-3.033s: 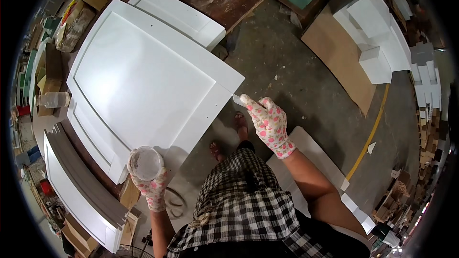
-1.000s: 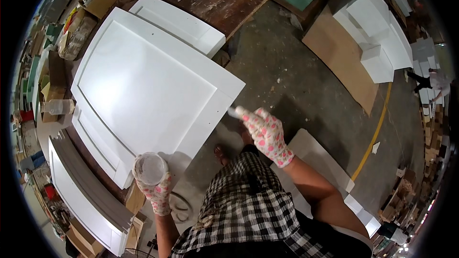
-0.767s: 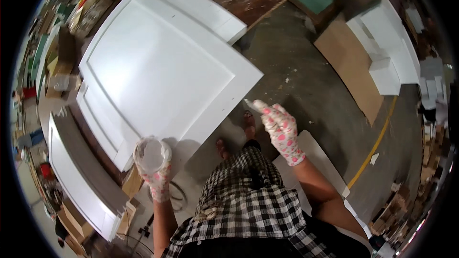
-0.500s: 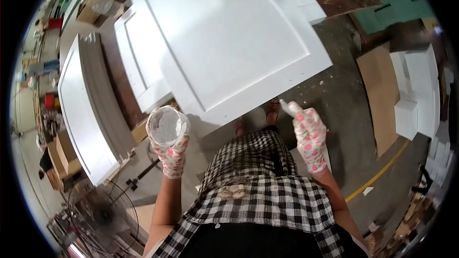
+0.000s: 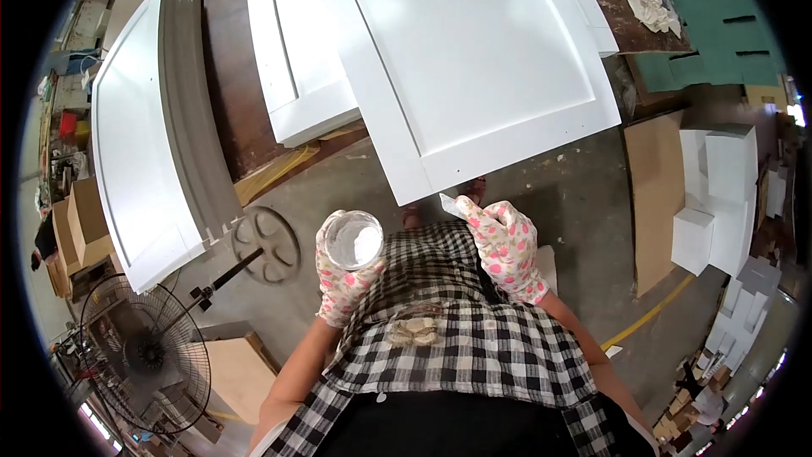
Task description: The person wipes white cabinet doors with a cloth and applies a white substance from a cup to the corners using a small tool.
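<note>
My left hand (image 5: 343, 283), in a white glove with pink flowers, is wrapped round a clear round tub (image 5: 353, 240) with white paste inside. To its right, my right hand (image 5: 507, 247) wears a matching glove. Its fingers are closed on a small whitish flat blade, perhaps a putty knife (image 5: 453, 205), whose tip points up and left. Just ahead of that tip lies the near edge of a white framed cabinet door panel (image 5: 474, 59). The tip appears close to the edge, but I cannot tell whether it touches. Most of the tool is hidden in the glove.
A smaller white panel (image 5: 300, 42) lies beside the large one. Stacked white panels (image 5: 139, 144) stand on the left, above a black fan (image 5: 144, 355). Cardboard (image 5: 655, 203) and white boxes (image 5: 719, 178) are on the right. A crumpled rag (image 5: 651, 8) lies far right.
My view has shifted. My left hand with the tub and my right hand with the blade have drawn nearer to each other. The blade is now closer to the panel's near corner.
</note>
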### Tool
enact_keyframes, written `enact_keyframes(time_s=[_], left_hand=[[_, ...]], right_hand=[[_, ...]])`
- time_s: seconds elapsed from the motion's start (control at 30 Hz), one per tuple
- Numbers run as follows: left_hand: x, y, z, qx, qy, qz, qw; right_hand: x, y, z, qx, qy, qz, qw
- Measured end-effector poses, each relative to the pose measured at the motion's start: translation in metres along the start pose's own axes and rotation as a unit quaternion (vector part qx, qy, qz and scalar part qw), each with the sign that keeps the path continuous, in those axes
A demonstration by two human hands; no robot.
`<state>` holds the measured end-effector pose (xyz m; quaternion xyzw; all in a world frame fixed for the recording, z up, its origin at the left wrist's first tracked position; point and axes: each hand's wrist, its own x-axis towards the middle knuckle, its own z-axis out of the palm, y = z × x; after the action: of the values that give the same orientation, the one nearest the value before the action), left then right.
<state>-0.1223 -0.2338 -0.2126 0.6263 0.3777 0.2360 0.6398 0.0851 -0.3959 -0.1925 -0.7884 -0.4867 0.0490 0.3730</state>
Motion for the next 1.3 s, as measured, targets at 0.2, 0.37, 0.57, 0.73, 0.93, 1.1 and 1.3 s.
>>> enact_keyframes(time_s=[0.2,0.37,0.57,0.73,0.93,1.1,1.3], left_hand=[[0.004,-0.008,0.004,-0.003,-0.032,-0.001,0.999],[0.007,-0.002,0.011,-0.032,-0.026,-0.020,0.999],[0.010,-0.009,0.011,-0.042,-0.040,0.003,0.998],[0.010,-0.008,0.011,-0.049,-0.054,0.000,0.997],[0.008,-0.005,0.009,-0.021,-0.053,0.007,0.998],[0.009,-0.001,0.008,0.005,-0.037,0.023,0.999],[0.029,0.028,0.017,0.156,-0.044,0.126,0.979]], right_hand=[[0.002,0.002,0.001,-0.051,-0.016,-0.009,0.999],[0.002,0.004,-0.002,-0.051,-0.015,0.015,0.998],[-0.003,-0.002,0.002,-0.014,-0.034,0.020,0.999],[0.006,-0.007,0.010,-0.014,-0.027,0.002,1.000],[0.006,-0.018,0.021,0.024,-0.047,-0.034,0.998],[0.006,-0.023,0.019,0.060,-0.088,-0.026,0.994],[0.024,-0.036,-0.009,0.288,-0.104,0.098,0.947]])
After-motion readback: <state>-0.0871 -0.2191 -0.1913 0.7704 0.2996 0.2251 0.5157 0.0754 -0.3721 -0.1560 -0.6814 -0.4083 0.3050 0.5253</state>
